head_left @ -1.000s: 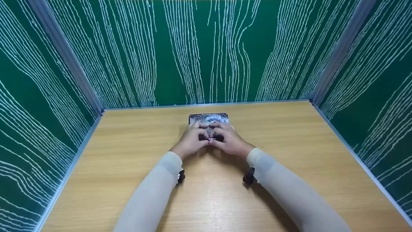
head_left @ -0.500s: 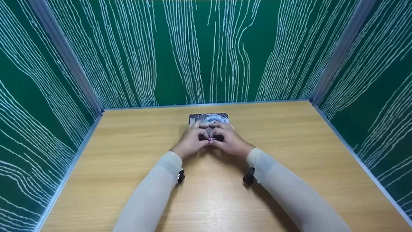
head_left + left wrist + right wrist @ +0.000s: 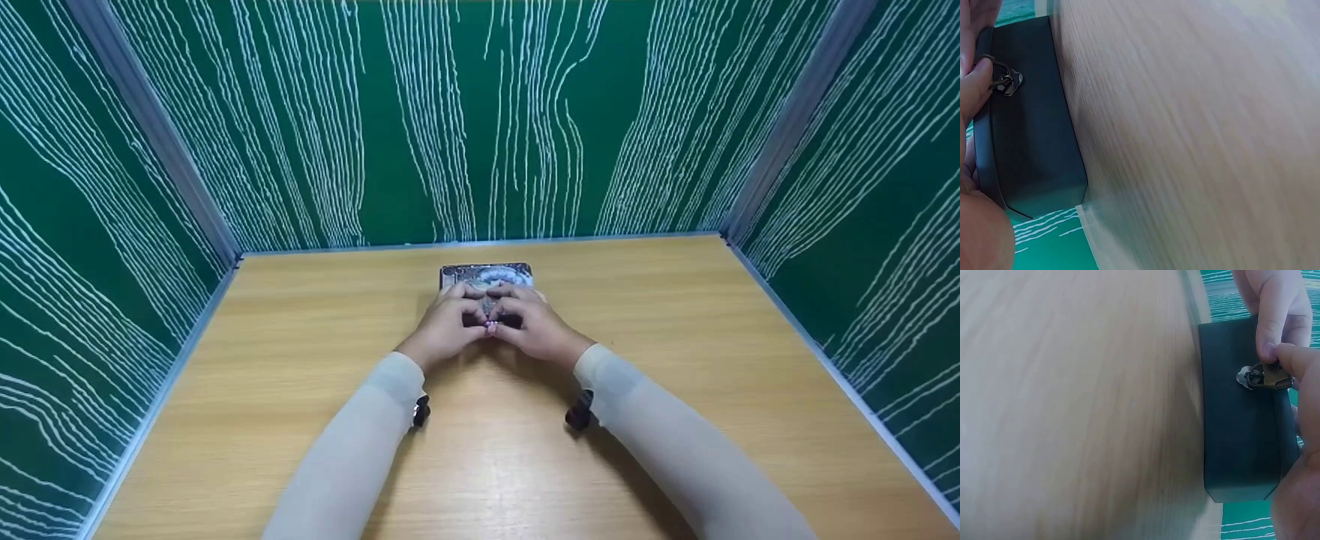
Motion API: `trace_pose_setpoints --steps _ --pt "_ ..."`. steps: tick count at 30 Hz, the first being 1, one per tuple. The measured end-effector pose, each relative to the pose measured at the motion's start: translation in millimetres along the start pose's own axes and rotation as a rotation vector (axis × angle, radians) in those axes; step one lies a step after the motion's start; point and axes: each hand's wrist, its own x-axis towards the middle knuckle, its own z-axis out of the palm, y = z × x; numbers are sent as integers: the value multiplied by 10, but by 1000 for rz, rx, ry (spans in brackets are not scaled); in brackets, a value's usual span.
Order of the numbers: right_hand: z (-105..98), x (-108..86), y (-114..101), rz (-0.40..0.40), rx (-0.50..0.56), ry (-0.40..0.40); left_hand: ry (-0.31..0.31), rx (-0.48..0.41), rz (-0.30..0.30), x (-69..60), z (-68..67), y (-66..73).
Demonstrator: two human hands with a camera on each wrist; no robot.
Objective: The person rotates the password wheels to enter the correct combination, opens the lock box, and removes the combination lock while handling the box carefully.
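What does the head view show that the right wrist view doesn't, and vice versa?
Only the head view shows both sleeves, the corner posts and the printed top of the box.

Only the right wrist view clearly shows the plain dark front and its metal clasp; from the head, that side is mostly covered.

Both show the left hand, right hand, box, table and green wall.

A dark, plain-sided rectangular box (image 3: 1235,439) sits flat on the tabletop (image 3: 495,450) near the centre of the head frame, its lid (image 3: 504,275) down and printed with a pale swirl; a small silvery and bronze-toned metal clasp (image 3: 1276,378) juts from its front face near the lid's edge.
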Motion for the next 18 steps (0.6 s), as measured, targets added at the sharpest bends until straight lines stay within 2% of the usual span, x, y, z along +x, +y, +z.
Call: trace_pose_setpoints --steps 11,18 --pt "5 -9 -4 21 -3 -19 -5 -11 -34 -15 -12 -1" --pt "-12 -7 -2 -25 -31 -3 0 6 -7 13 0 -7"
